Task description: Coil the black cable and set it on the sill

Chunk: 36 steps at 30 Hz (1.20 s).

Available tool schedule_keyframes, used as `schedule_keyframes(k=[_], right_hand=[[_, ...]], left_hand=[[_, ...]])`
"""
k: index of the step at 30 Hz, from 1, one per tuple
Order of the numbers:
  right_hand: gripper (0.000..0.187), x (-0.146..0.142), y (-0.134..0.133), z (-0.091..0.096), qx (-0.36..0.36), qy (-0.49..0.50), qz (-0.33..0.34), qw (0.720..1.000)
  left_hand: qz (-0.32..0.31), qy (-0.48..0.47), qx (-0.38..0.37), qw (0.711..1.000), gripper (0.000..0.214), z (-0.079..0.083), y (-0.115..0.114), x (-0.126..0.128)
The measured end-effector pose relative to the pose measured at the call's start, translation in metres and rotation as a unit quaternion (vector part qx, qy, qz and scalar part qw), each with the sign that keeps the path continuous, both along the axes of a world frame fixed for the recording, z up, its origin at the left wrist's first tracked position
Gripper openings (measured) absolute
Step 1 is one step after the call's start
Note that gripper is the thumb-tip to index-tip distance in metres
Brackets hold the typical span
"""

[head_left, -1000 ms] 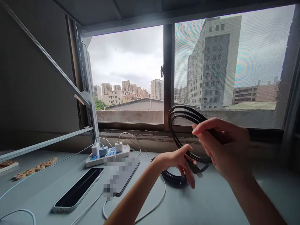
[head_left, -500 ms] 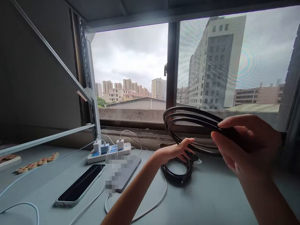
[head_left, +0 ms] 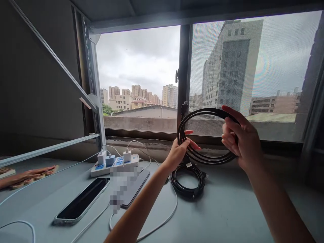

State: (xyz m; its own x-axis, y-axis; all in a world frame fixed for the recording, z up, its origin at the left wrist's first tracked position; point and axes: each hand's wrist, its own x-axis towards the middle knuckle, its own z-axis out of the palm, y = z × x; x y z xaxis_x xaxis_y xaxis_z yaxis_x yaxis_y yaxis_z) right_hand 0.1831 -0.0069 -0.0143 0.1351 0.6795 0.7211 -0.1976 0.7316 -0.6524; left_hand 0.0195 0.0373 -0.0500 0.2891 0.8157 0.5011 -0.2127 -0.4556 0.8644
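Observation:
A coil of black cable (head_left: 199,158) is held up in front of the window, looped between my two hands. My left hand (head_left: 178,150) grips its left side, thumb and fingers closed around the strands. On the coil's right side, my right hand (head_left: 239,136) is closed round the loops, with the index finger laid along the top. A black connector (head_left: 184,107) sticks up at the coil's upper left. Under the held loop, a second coiled black cable (head_left: 187,195) lies on the table (head_left: 217,219), with a small white tag at its top.
A white power strip (head_left: 115,167) with several plugged-in chargers stands at the back. Two phones, a dark-screened one (head_left: 83,199) and a partly blurred one (head_left: 138,189), lie before it among white cords (head_left: 174,212). Another person's hand (head_left: 22,177) reaches over small round pieces (head_left: 52,171) at left.
My right hand has moved left, and my left hand has gone from fingers spread to closed on the coil. The loops now form a rounder ring. Another person's hand has appeared at far left.

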Motion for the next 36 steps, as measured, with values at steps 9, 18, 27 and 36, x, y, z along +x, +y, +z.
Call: schedule_keyframes(k=[9,18,27,36], right_hand=[[0.047,-0.005,0.019,-0.011,0.067,-0.131,-0.287,0.946],[0.035,-0.013,0.033,-0.021,0.163,-0.287,-0.295,0.897],[0.034,-0.016,0.033,-0.024,0.188,-0.295,-0.256,0.901],[0.032,-0.01,0.04,-0.026,0.178,-0.308,-0.268,0.895]], left_hand=[[-0.049,-0.047,-0.023,0.997,0.038,0.019,-0.007,-0.013],[-0.029,0.132,-0.001,0.991,0.029,0.036,-0.017,-0.044],[-0.028,0.2,-0.056,0.978,0.037,0.041,-0.027,-0.043],[0.024,0.109,-0.109,0.988,0.06,0.03,-0.015,-0.022]])
